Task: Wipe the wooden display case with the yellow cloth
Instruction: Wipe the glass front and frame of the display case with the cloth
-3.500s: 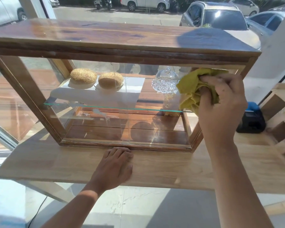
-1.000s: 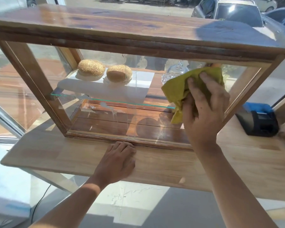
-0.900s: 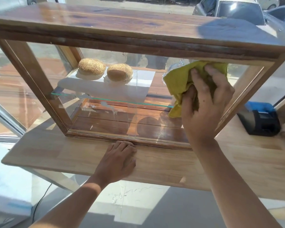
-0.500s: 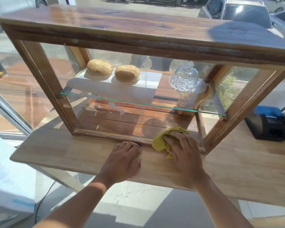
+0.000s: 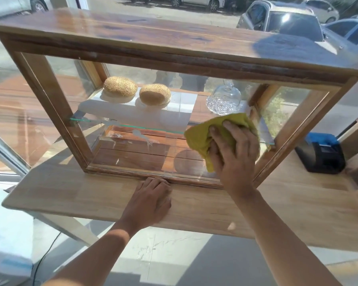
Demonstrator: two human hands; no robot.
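The wooden display case (image 5: 174, 46) is standing on a light wooden counter (image 5: 298, 203), with its glass front facing the person. Starting from the left, the left part of the glass and the left upright of the frame are not being touched by anything. Behind the glass, on the inner shelf, two sesame buns (image 5: 136, 92) are sitting on the far left side, and a glass dish with a lid (image 5: 223, 99) is sitting more to the right.

In the middle, the left hand (image 5: 148, 201) is lying flat on the counter, fingers together, just touching the near bottom rail of the case. It is holding nothing. It seems to be steadying the person, and I think it is good to keep it there so that the case is not sliding.

On the right, the right hand (image 5: 232, 149) is pressing the yellow cloth (image 5: 201, 139) against the right half of the glass, with the fingers spread over the bunched cloth. To do this step well, I would say the palm should be staying flat and the pressure even, with strokes that are overlapping and moving toward the untouched left part. The pressure should be moderate, since the pane looks thin

A black and blue device (image 5: 320, 155) is sitting on the counter at the far right, well apart from the cloth
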